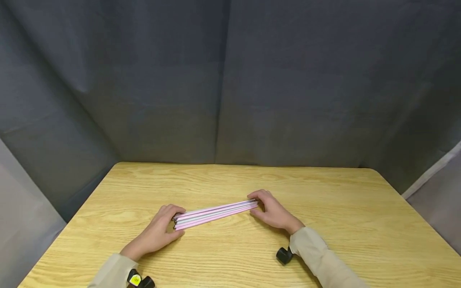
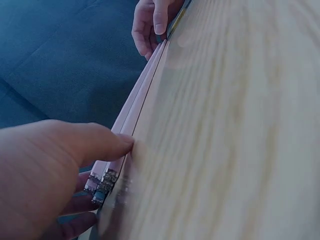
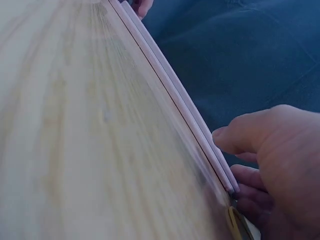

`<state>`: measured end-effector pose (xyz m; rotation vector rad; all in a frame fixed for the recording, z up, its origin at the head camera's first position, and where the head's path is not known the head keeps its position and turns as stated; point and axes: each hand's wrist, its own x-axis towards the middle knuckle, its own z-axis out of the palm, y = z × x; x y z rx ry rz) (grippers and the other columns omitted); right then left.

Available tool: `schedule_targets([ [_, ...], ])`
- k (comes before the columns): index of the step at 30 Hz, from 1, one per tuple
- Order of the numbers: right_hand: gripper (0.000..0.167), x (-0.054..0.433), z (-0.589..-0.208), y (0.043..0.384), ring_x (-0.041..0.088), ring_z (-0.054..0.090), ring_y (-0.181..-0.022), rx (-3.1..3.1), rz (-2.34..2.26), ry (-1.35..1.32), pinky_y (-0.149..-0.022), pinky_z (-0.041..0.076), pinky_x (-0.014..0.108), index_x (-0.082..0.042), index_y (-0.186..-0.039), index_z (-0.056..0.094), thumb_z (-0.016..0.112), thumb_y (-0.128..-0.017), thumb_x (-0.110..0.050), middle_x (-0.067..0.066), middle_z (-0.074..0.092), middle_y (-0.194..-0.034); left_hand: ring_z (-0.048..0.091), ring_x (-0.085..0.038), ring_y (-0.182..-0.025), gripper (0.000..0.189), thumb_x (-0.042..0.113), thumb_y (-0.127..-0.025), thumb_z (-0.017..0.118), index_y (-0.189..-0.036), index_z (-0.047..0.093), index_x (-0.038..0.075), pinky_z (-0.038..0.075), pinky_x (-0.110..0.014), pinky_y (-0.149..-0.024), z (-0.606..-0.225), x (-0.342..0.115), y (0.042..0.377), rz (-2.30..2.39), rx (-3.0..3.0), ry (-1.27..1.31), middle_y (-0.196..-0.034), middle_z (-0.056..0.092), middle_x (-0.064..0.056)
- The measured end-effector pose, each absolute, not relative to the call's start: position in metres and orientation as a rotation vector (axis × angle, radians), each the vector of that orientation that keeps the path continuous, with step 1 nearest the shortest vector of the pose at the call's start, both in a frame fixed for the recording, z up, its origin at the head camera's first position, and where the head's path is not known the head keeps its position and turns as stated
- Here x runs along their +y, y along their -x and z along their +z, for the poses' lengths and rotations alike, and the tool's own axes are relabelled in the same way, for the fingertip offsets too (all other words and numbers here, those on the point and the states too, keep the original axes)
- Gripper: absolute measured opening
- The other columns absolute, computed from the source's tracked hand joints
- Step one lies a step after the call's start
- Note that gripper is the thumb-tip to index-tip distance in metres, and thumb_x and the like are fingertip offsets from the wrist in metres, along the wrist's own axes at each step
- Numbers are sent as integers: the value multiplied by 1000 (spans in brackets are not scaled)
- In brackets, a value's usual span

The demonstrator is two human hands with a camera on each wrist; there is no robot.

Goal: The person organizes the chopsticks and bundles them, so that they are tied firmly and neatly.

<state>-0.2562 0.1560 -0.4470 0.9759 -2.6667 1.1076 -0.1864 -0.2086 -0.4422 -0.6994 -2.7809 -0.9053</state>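
A flat bundle of slim pink and white sticks point(image 1: 216, 214) lies low over the wooden table, its right end farther back. At the left end, where small metallic, glittery tips point(image 2: 105, 182) show, my left hand point(image 1: 156, 232) holds the bundle between the thumb on the near side and the fingers on the far side. My right hand point(image 1: 275, 212) spans the other end in the same way, with its thumb point(image 3: 235, 132) along the near edge. Part of the fingers is hidden behind the sticks. What the sticks are exactly, I cannot tell.
The light wooden table point(image 1: 324, 200) has rounded far corners. Dark grey curtains point(image 1: 223, 80) hang behind its back edge and along the sides. Small black cameras sit at both wrists, by beige sleeves point(image 1: 324, 260).
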Motion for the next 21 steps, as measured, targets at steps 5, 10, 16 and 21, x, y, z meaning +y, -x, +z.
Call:
schedule_targets([
  [5, 32, 155, -448, 261, 20, 48, -87, -2642, 1115, -970, -76, 42, 28, 1, -116, 61, 69, -85, -3, 13, 60, -103, 48, -16, -102, 44, 13, -82, 76, -122, 57, 8, 44, -33, -86, -442, -210, 188, -912, -2757, 720, -114, 59, 0],
  [10, 28, 156, -450, 266, 15, 45, -77, -2633, 1135, -950, -68, 40, 25, 1, -112, 63, 68, -85, 1, 11, 61, -97, 47, -15, -99, 45, 14, -81, 77, -121, 57, 7, 44, -29, -84, -444, -211, 193, -946, -2734, 734, -112, 59, 0],
  [16, 26, 155, -451, 268, 14, 45, -77, -2619, 1102, -956, -69, 40, 24, -3, -109, 65, 68, -84, 1, 9, 62, -97, 46, -17, -99, 45, 17, -82, 77, -121, 57, 5, 47, -27, -83, -445, -212, 196, -1024, -2756, 721, -111, 58, -3],
  [21, 24, 153, -450, 269, 15, 46, -77, -2610, 1087, -966, -70, 40, 24, -4, -107, 67, 68, -84, 1, 7, 63, -96, 48, -18, -99, 47, 18, -79, 79, -119, 58, 5, 47, -25, -80, -446, -214, 199, -1081, -2772, 671, -109, 58, -3],
])
